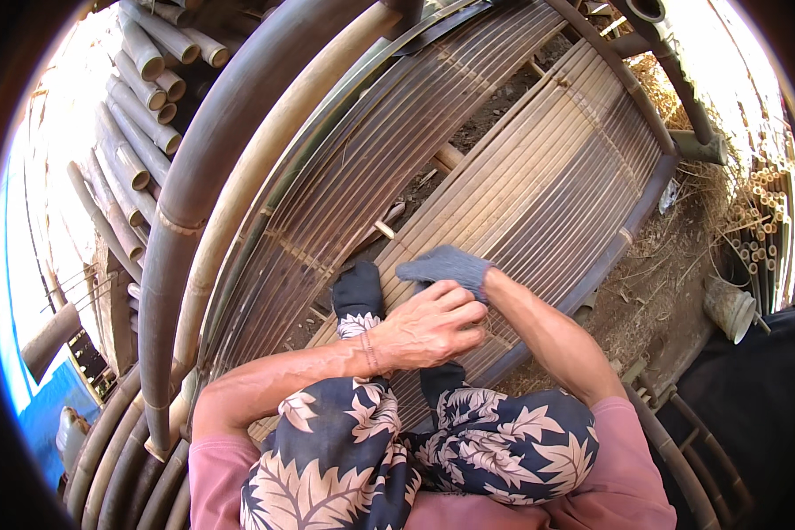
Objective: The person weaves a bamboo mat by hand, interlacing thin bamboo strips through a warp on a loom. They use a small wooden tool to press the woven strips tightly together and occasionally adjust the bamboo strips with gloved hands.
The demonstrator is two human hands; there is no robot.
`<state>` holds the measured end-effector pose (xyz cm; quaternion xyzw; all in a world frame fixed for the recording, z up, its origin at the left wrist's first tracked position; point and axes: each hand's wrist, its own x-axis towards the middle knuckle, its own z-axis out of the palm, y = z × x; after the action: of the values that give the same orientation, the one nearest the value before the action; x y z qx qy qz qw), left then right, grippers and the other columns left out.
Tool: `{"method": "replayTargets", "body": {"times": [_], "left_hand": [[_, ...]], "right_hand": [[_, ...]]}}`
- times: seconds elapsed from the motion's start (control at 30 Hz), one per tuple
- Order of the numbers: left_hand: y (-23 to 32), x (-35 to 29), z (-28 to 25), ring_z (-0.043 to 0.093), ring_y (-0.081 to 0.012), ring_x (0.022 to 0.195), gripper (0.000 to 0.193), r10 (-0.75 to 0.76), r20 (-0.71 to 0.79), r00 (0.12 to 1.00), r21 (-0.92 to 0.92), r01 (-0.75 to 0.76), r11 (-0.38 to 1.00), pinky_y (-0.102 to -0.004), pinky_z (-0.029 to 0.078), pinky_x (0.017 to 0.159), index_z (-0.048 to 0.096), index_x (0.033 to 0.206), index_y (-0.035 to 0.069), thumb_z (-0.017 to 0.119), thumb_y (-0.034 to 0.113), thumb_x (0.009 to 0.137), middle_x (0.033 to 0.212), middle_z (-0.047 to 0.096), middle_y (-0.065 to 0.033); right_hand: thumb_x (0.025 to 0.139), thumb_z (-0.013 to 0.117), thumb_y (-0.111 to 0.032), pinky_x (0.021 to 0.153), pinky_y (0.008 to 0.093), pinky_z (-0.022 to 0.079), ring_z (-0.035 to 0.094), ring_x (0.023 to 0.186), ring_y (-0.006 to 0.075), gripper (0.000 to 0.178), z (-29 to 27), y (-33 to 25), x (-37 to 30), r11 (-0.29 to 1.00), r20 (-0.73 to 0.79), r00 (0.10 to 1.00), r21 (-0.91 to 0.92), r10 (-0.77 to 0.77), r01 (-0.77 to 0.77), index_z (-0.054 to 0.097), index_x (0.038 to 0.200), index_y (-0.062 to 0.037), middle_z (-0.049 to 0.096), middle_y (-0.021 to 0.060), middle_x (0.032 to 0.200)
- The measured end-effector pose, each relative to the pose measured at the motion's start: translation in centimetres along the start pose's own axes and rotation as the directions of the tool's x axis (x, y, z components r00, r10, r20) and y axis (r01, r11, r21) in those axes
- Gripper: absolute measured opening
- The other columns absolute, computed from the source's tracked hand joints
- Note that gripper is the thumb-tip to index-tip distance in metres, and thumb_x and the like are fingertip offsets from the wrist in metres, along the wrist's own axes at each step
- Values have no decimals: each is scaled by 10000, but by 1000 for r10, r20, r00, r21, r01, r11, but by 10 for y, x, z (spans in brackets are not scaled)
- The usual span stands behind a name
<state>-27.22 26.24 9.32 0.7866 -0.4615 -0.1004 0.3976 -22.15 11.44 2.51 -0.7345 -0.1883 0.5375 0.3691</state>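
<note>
My bare left hand (pixel 428 327) is curled closed just below my other hand, with a thin bracelet (pixel 370 352) at its wrist. Whatever its fingers may hold is hidden. A grey glove (pixel 458 268) covers my right hand (pixel 442 267), whose visible fingers stretch to the left. The two hands nearly touch, and the left partly blocks the view of the right. Both hover over a bamboo slat panel (pixel 539 150), made of long narrow strips in pale and dark brown. One dark-socked foot (pixel 357 287) rests on the slats beside my left hand.
Thick curved bamboo poles (pixel 205 177) arch along the left side. Cut bamboo lengths (pixel 141 115) are stacked at the far left, and thinner ones (pixel 764 212) stand at the right. A dirty pale bucket (pixel 730 307) lies tipped on the ground. A gap splits the slats.
</note>
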Motion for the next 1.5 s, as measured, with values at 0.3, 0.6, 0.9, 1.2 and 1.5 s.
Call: {"method": "replayTargets", "body": {"times": [0.3, 0.6, 0.9, 1.2, 1.5], "left_hand": [[-76, -70, 44, 576, -490, 1043, 366, -912, -99, 397, -228, 883, 410, -501, 462, 946, 605, 1158, -62, 503, 252, 1001, 1089, 619, -322], [-111, -82, 43, 631, -486, 911, 388, -875, 135, 465, -246, 871, 425, -537, 489, 810, 695, 953, 41, 475, 355, 1012, 936, 674, -271], [-96, -66, 43, 636, -466, 931, 365, -945, 71, 320, -114, 944, 311, -541, 493, 821, 713, 945, 79, 507, 376, 992, 922, 688, -246], [-115, -84, 66, 615, -457, 1047, 407, -946, 61, 318, -426, 866, 263, -497, 474, 887, 675, 1057, 10, 554, 391, 979, 1054, 676, -269], [-120, -92, 61, 594, -419, 879, 481, -851, 143, 506, -377, 822, 426, -458, 458, 823, 618, 956, -3, 419, 424, 1049, 919, 642, -255]], "right_hand": [[932, 593, -210, 979, 357, 514, 654, 740, 180, 228, -85, -10, -8, 83, -625, 780, 776, -22, 625, 681, 872, -8, 704, 168, 1033], [1054, 378, -365, 769, 414, 578, 692, 682, 280, 523, -59, -19, -14, 829, -138, 955, -475, 261, -295, 730, 875, -23, 702, 172, 783], [993, 514, -391, 746, 442, 541, 679, 806, 367, 459, 33, 12, -60, 997, -156, 985, 49, 70, -63, 682, 854, 12, 670, 233, 829], [979, 550, -390, 909, 403, 516, 646, 1102, 285, 454, -53, -22, -44, 818, -484, 873, 480, -55, 317, 696, 781, -8, 659, 223, 1216], [1045, 416, -371, 817, 441, 567, 689, 710, 220, 491, -83, -31, 27, 813, -232, 964, 581, 129, 31, 751, 968, -20, 717, 217, 1053]]}}
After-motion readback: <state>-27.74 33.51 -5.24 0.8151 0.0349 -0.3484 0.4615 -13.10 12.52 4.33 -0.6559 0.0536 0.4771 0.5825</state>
